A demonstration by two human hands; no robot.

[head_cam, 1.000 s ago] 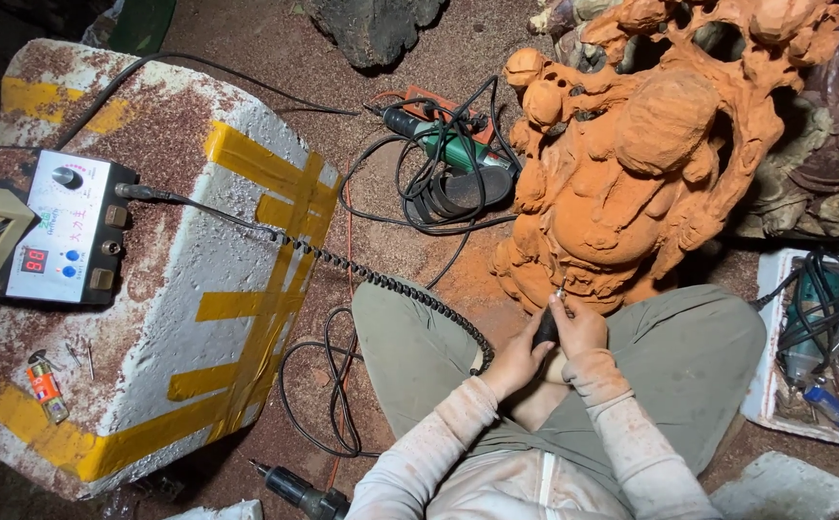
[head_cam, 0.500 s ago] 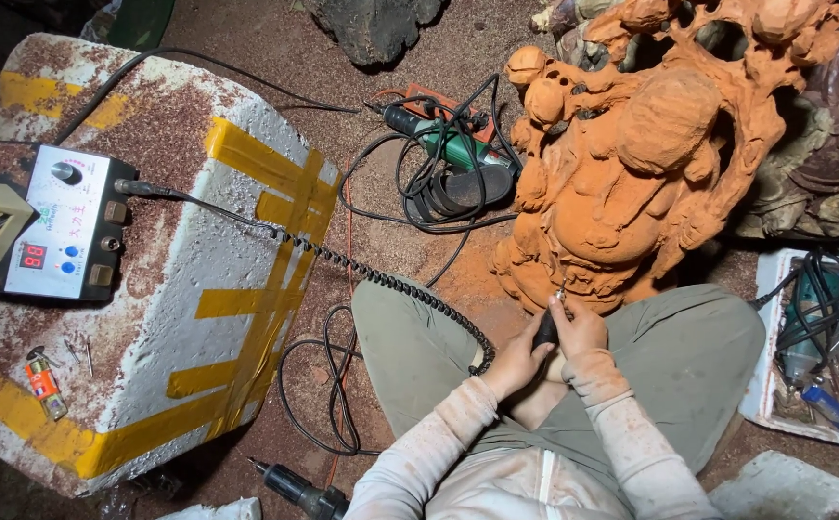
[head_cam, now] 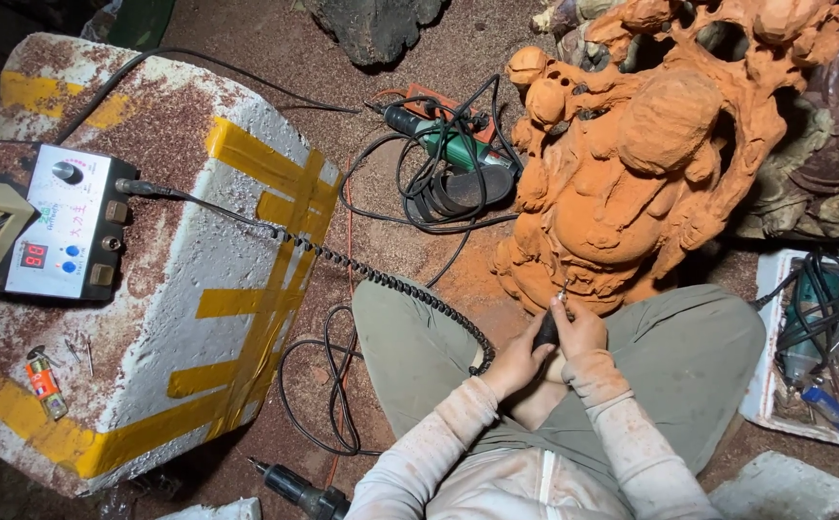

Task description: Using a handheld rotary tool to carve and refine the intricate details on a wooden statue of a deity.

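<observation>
Head view, looking straight down: the person sits cross-legged on the dusty floor (head_cam: 275,58), and both hands meet just in front of the knees. The left hand (head_cam: 514,358) has its grip wrapped tight round the black pen-shaped rotary handpiece (head_cam: 546,330), and the right hand (head_cam: 581,329) pinches the same tool nearer the tip, fingers pressed together on it. The bit sits right at the lower edge of the big orange-brown carved wooden figure (head_cam: 650,164), which rises directly beyond the grip. From the handpiece a black coiled cable (head_cam: 381,274) runs away to the left of the grip, across the white foam block with yellow tape stripes (head_cam: 198,289), to the grey control box with a red digital readout (head_cam: 58,236). Beyond the grip and to its left, a green power tool lies amid tangled black cords (head_cam: 443,149). Off to the right, a white tray of hand tools (head_cam: 814,356). Near the left elbow, a dark handheld tool (head_cam: 299,491) lies on the floor.
</observation>
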